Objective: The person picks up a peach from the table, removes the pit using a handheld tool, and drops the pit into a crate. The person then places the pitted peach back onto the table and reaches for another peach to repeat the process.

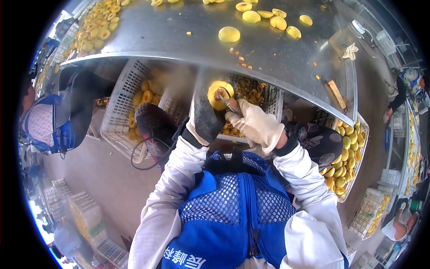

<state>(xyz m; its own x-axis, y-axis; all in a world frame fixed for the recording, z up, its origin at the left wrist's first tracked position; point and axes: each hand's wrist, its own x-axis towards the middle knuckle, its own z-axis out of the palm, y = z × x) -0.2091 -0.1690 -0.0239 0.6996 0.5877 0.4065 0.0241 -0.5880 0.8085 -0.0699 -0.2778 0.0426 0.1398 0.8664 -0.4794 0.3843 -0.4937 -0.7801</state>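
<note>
My left hand (208, 119), in a dark-palmed glove, holds a halved yellow fruit (216, 104) with its cut face up, just past the metal table's front edge. In a cream glove, my right hand (257, 123) grips a small metal tool (227, 104), whose tip meets the brown centre of the fruit. Below the hands, a white crate (278, 101) holds fruit pieces, partly hidden by the gloves and the table edge.
The metal table (170, 36) bears fruit halves (251, 17), a wooden-handled piece (337, 94) and a jar (342, 38). Crates of fruit stand left (117, 105) and right (358, 166) of my knees. A co-worker (49, 121) sits at far left.
</note>
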